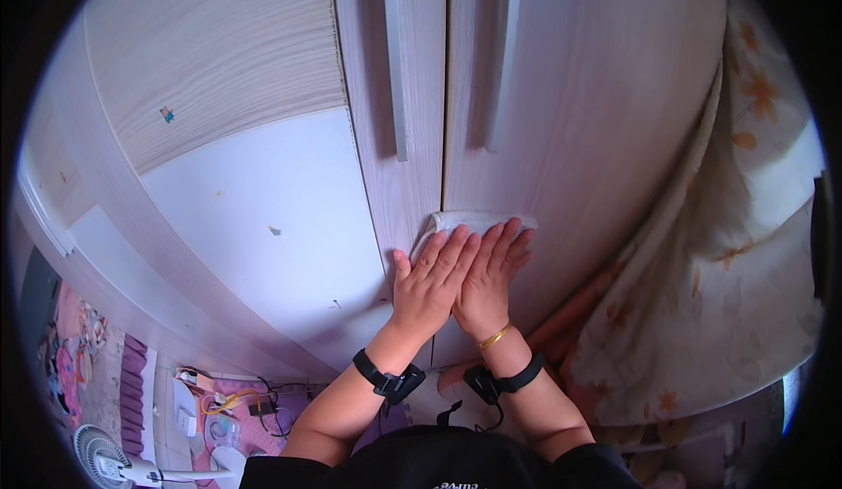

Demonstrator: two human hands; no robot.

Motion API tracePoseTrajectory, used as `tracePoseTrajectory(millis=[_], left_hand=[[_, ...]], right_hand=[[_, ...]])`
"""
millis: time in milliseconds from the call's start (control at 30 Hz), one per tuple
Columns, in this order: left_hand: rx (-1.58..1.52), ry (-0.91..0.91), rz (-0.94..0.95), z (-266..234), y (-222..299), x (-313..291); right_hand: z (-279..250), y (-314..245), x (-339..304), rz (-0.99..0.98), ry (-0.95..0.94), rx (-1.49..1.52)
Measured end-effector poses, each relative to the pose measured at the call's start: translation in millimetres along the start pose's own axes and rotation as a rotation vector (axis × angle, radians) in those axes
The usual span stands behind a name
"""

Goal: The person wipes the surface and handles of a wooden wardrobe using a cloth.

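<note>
Side by side, my left hand and my right hand lie flat on a folded white cloth, pressing it against the pale wood-grain wardrobe doors. The cloth lies across the dark gap between two doors, below their long vertical metal handles. Fingers of both hands are stretched out, with the left thumb apart and the inner edges of the hands touching. Much of the cloth is hidden under them; its upper edge shows above the fingertips.
A floral curtain hangs at the right, close to the door. To the left is a white panel with small worn stickers. At the lower left are a fan, tangled cables and a purple curtain.
</note>
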State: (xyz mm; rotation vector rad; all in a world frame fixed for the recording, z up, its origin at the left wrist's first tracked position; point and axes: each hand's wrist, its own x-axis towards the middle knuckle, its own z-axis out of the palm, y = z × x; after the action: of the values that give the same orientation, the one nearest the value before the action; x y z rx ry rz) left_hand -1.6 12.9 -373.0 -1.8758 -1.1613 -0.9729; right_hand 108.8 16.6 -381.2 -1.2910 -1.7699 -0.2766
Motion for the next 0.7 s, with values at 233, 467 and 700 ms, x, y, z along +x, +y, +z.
tracePoseTrajectory(millis=[233,467,700], left_hand=[[0.076,0.059,0.002,15.2,2.8,-37.5],[0.057,-0.017,-0.042,-4.3,-14.1,-36.4],[0.071,0.065,-0.092,-6.6,-31.3,-29.3]], right_hand=[[21.3,9.2,-29.5,-0.111,0.064,-0.035],[19.6,-18.1,-21.7,-0.073,0.06,0.045],[22.5,-30.5,2.9,-0.216,0.161,-0.044]])
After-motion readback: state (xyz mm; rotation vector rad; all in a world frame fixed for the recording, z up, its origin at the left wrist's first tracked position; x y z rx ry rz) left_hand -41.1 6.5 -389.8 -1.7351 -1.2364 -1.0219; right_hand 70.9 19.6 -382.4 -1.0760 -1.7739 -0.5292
